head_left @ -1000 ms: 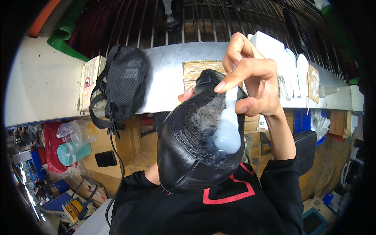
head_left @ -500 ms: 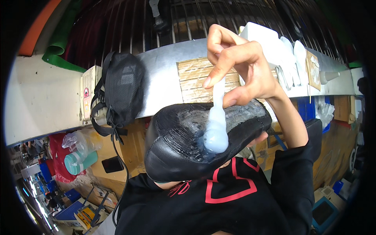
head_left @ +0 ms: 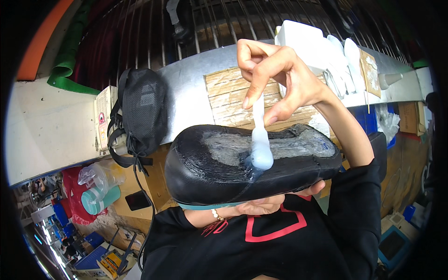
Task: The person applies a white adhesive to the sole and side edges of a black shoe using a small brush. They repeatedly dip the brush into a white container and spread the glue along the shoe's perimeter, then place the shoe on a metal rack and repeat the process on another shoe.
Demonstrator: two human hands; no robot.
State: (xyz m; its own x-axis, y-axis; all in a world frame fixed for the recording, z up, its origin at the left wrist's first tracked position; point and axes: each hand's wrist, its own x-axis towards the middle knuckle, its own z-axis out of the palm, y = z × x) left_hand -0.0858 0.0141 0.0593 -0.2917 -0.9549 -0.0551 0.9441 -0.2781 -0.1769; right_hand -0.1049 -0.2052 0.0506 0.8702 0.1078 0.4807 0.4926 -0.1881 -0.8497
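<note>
A black shoe (head_left: 205, 175) is turned bottom-up in front of my chest, its toe to the left. Grey-white glue covers the middle of its underside (head_left: 284, 144). My left hand (head_left: 268, 204) holds the shoe from beneath; only its fingers and a beaded bracelet show. Above the shoe, my right hand (head_left: 277, 77) pinches the thin handle of a white glue brush (head_left: 259, 140). The glue-laden brush tip rests on the underside near the middle.
A black mesh bag (head_left: 142, 109) hangs at the left of a grey metal ledge (head_left: 186, 93). Cardboard (head_left: 226, 93), a white box (head_left: 301, 39) and white pieces (head_left: 345, 58) lie on it. A teal cup (head_left: 95, 200) sits lower left.
The shoe has been swung from steeply tilted to lying level, toe to the left. My right hand and the brush stayed on the glued underside, shifting slightly right.
</note>
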